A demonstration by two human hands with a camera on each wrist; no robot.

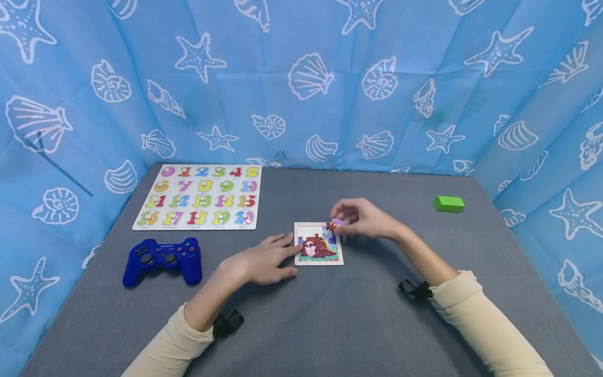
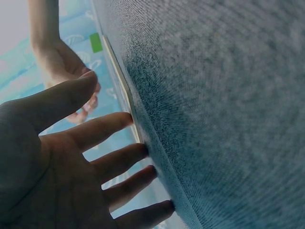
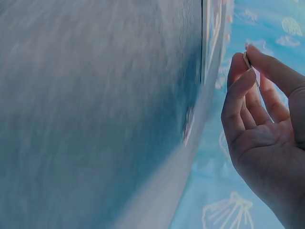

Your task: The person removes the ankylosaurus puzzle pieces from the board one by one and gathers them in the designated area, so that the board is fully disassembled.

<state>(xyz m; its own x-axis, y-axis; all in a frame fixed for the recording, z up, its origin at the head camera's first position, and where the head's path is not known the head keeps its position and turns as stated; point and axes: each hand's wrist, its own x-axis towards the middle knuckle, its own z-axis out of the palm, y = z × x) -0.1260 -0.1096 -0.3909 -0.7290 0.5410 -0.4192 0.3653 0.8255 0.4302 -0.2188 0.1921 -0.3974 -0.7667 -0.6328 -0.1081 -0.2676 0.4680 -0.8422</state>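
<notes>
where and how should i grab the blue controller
Probably by the handle nearer the left hand, coming from the near side: both of the blue controller's handles stick out toward the person, so fingers could wrap one while keeping off the thumbsticks.

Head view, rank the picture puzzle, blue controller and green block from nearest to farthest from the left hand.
1. Picture puzzle: at the fingertips of the left hand.
2. Blue controller: on the table's left side.
3. Green block: over on the right, past the right hand.
</notes>
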